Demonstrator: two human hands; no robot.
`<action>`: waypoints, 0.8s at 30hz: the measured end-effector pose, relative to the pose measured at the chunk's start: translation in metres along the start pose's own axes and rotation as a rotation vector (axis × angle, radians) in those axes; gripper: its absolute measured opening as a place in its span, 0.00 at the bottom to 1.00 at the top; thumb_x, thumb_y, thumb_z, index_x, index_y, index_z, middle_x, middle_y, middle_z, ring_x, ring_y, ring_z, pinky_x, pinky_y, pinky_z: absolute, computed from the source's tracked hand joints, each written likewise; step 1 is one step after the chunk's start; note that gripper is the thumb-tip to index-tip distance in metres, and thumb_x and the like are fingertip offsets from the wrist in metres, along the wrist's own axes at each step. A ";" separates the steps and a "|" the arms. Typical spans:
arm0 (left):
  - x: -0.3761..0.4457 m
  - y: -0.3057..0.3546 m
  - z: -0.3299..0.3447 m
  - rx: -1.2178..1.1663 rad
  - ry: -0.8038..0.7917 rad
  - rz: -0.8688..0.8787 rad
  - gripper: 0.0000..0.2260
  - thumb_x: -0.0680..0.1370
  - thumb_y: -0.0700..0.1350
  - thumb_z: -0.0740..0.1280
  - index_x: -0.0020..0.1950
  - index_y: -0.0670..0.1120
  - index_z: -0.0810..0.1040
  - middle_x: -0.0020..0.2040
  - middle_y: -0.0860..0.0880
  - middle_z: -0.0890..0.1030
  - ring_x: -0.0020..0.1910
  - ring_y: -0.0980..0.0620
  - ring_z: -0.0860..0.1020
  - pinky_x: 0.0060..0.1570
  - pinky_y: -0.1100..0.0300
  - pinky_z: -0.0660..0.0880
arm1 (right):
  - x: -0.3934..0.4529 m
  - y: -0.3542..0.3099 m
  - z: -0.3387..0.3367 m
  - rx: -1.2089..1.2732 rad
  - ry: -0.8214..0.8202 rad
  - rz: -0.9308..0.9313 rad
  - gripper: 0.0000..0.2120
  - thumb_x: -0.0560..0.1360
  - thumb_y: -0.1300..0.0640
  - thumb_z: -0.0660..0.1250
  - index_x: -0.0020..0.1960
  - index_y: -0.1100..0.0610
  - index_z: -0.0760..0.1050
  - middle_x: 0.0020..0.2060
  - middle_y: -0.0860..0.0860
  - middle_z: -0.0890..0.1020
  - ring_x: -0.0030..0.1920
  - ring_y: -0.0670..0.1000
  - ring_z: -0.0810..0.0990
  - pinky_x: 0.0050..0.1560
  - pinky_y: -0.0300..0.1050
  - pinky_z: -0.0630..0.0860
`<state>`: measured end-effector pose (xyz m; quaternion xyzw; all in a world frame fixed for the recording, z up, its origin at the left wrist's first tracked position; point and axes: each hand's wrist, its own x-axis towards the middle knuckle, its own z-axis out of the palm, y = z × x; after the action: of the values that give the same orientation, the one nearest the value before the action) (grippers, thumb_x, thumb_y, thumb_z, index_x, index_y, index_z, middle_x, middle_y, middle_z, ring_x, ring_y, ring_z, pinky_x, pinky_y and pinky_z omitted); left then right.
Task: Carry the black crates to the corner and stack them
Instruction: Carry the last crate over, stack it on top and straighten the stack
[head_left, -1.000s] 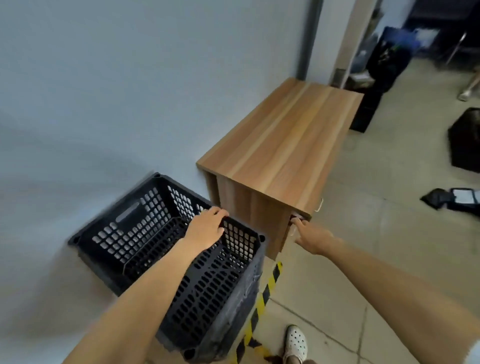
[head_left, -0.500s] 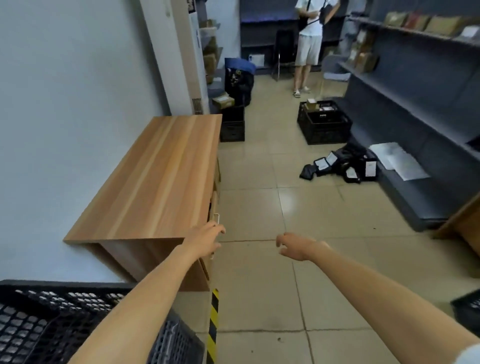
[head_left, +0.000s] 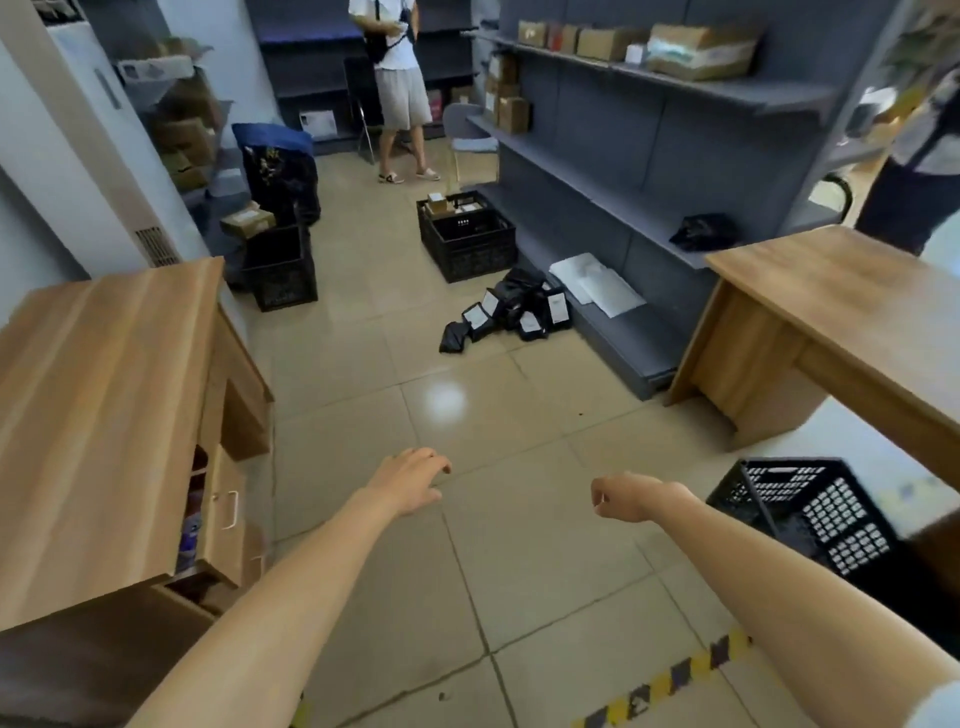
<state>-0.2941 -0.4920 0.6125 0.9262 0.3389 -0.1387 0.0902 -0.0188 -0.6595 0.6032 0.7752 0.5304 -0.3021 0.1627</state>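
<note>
Closest black crate (head_left: 810, 514) sits on the floor (head_left: 519, 571) at the near right, tucked just beside and partly under the edge of the right worktop (head_left: 841, 306). It looks empty as far as I can see, so I'd guess it's light. It's that rigid lattice plastic, stiff, not fragile, and the grid walls shouldn't be slippery. Best hold is probably the top rim on two opposite sides, or the slot openings up near the rim.

Two more out in the room: one far crate (head_left: 467, 239) in the middle of the floor with small boxes and stuff in it, so likely heavier, and another dark crate (head_left: 280, 270) at the far left next to the left worktop (head_left: 104, 395), with a cardboard box just behind it.

Both hands are empty and in the air over the floor. Left hand (head_left: 410, 480) is loosely spread, palm down. Right hand (head_left: 631, 498) is curled into a loose fist around nothing.

Writing: the black pouches (head_left: 511, 314) piled on the floor have white labels, way too small to read. Shelf cartons (head_left: 701, 44) show print but it's blurred. No brand visible on any crate.
</note>
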 end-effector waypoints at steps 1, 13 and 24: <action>0.013 0.016 -0.004 0.022 -0.010 0.034 0.20 0.79 0.49 0.65 0.70 0.52 0.70 0.71 0.49 0.69 0.70 0.47 0.68 0.66 0.51 0.67 | -0.004 0.017 0.001 0.024 0.006 0.021 0.15 0.80 0.52 0.58 0.65 0.54 0.71 0.62 0.54 0.76 0.61 0.56 0.75 0.59 0.49 0.72; 0.182 0.173 -0.025 0.240 -0.090 0.501 0.18 0.77 0.49 0.66 0.68 0.52 0.71 0.70 0.49 0.67 0.68 0.45 0.69 0.64 0.51 0.67 | -0.044 0.162 0.060 0.277 -0.135 0.386 0.16 0.80 0.56 0.57 0.67 0.56 0.70 0.64 0.55 0.75 0.62 0.57 0.75 0.55 0.48 0.72; 0.345 0.195 -0.084 0.367 -0.083 0.625 0.19 0.78 0.49 0.66 0.69 0.52 0.70 0.68 0.47 0.71 0.66 0.44 0.71 0.60 0.50 0.69 | 0.062 0.207 -0.050 0.517 0.169 0.400 0.15 0.79 0.55 0.58 0.63 0.54 0.73 0.61 0.53 0.77 0.61 0.55 0.76 0.59 0.50 0.74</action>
<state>0.1018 -0.4096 0.5962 0.9794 0.0052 -0.2004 -0.0261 0.2023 -0.6652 0.5877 0.9019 0.2852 -0.3232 -0.0277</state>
